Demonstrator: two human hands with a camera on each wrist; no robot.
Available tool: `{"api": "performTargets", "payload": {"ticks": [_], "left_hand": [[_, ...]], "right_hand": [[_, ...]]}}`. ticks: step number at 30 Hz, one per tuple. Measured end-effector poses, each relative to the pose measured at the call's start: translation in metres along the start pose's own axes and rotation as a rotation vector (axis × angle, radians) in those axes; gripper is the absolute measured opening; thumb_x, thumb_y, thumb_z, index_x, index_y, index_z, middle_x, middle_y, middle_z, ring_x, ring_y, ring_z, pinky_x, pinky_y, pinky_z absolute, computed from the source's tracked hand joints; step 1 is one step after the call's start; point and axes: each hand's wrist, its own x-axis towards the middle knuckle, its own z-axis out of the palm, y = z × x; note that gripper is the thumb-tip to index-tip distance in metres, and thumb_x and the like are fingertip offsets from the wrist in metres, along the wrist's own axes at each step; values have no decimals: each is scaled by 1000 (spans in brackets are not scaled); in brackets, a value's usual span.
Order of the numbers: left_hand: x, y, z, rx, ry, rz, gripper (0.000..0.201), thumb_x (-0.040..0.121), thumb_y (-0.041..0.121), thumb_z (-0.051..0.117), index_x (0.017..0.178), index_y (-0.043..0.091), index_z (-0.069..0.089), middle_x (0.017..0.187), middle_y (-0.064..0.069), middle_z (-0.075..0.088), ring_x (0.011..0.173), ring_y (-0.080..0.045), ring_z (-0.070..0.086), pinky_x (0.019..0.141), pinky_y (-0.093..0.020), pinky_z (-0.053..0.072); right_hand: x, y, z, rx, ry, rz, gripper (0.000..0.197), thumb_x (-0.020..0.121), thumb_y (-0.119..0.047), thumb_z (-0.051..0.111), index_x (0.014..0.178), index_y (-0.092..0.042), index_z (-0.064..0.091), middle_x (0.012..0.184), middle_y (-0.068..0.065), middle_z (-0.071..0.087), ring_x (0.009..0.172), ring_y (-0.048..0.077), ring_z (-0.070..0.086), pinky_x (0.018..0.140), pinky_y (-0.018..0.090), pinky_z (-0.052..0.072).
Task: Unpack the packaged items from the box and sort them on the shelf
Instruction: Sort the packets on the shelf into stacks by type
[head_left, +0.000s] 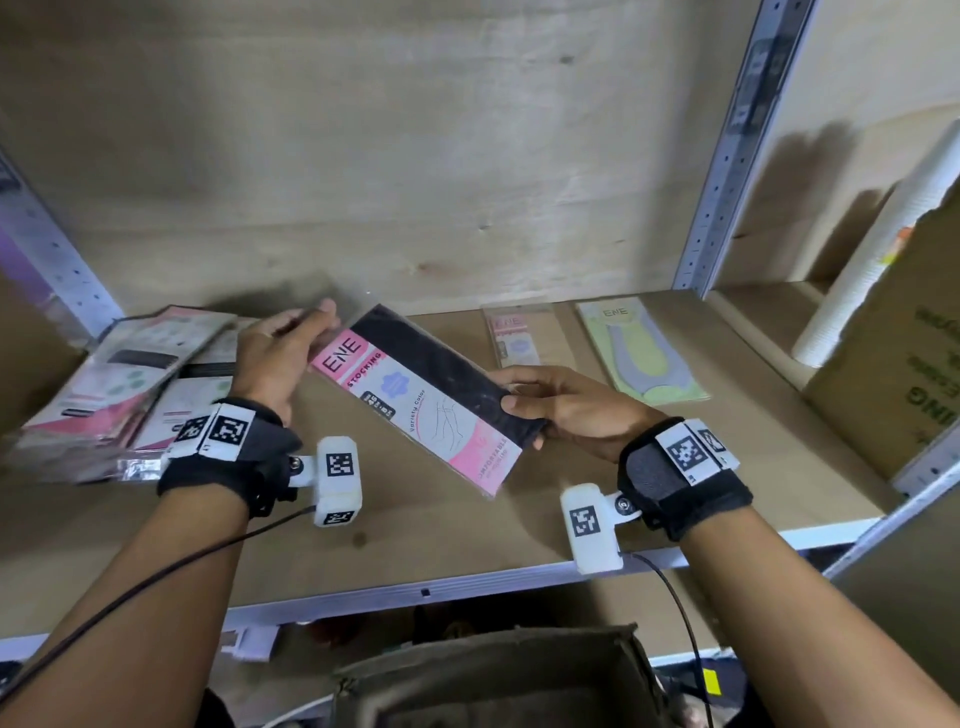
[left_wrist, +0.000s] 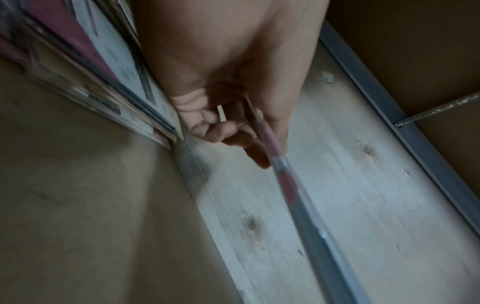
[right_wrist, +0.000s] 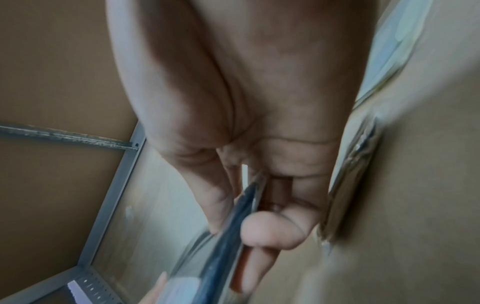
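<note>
- Stocking packet (head_left: 415, 395) is what we've got in both hands right now, held up over the shelf (head_left: 701, 467) and angled so one end points up-left and the other down-right. It's a flat clear sleeve with a pink and white card reading "ENE STOCKING" and dark fabric inside.
- Our left hand (head_left: 275, 358) pinches the upper-left end, thumb on top and fingers (left_wrist: 221, 133) curled under the edge, which the left wrist view shows edge-on.
- Our right hand (head_left: 566, 410) grips the lower-right part along the dark side, thumb over the top and fingers wrapped underneath. The right wrist view is blurry, but we can see the packet (right_wrist: 226, 246) clamped between thumb and fingers.
- Pile of similar pink and white packets (head_left: 119, 384) lies on the shelf at the left, just beside our left hand.
- Two more packets lie flat near the back of the shelf: a small pinkish one (head_left: 514, 332) and, right of it, a pale green one (head_left: 639, 353) with a sock shape on it. They're apart from each other.
- Cardboard box (head_left: 898, 364) with green print sits in the next bay to the right, with a white roll (head_left: 872, 260) leaning beside it.
- Open brown box (head_left: 493, 675) shows at the bottom edge, below the shelf; we can't see what's in it.
</note>
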Motion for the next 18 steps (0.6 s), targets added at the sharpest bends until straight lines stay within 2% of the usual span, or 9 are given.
{"api": "performTargets", "payload": {"ticks": [3,5,7,9,11,13,16,18], "left_hand": [[-1,-1,0,-36,-73,-141,22,92,36,66,77,19,65,77,0,69,67,-15,64,67,-28,48],[-4,-2,2,-97,-138,-270,24,95,35,62,77,20,61,67,3,68,61,-14,63,63,-26,44],[-8,0,5,-211,-203,-387,23,99,32,57,83,17,61,59,3,65,45,-9,59,48,-19,45],[-10,2,6,-242,-320,-440,31,102,32,49,80,13,58,47,3,54,31,-5,44,32,-15,32],[-12,4,6,-200,-401,-457,40,103,35,44,72,12,53,40,4,43,28,-5,32,32,-16,24],[-12,4,3,-212,-387,-482,38,102,37,47,74,13,54,42,4,44,29,-5,33,32,-16,24],[-11,3,1,-281,-245,-532,27,97,42,57,95,15,61,56,1,61,34,-4,48,31,-12,32],[-9,0,-3,-345,-166,-527,35,95,49,58,103,16,62,62,1,67,40,-5,52,36,-13,40]], "right_hand": [[-7,-5,-9,-18,0,-21,36,100,-4,52,136,-8,56,106,23,63,88,35,48,61,32,39],[-11,-8,-15,-24,14,-18,36,100,-5,52,136,-7,56,108,23,62,89,33,48,60,28,41],[-14,-9,-17,-30,34,-5,36,100,-5,53,136,-5,55,109,23,62,90,33,50,60,28,41],[-15,-9,-17,-36,44,8,36,99,-4,53,135,-3,55,108,23,63,91,33,53,62,30,41],[-14,-7,-16,-35,54,22,36,99,-3,54,135,-3,55,108,22,63,92,33,54,62,31,42],[-12,-6,-14,-23,66,35,34,98,-4,55,132,-4,56,107,21,64,92,32,55,62,31,42],[-8,-10,-12,23,74,46,24,97,-5,57,119,-11,64,104,19,67,91,33,55,60,29,46],[-3,-14,-8,78,81,46,19,97,-6,59,113,-12,66,104,20,67,92,34,55,66,34,48]]}}
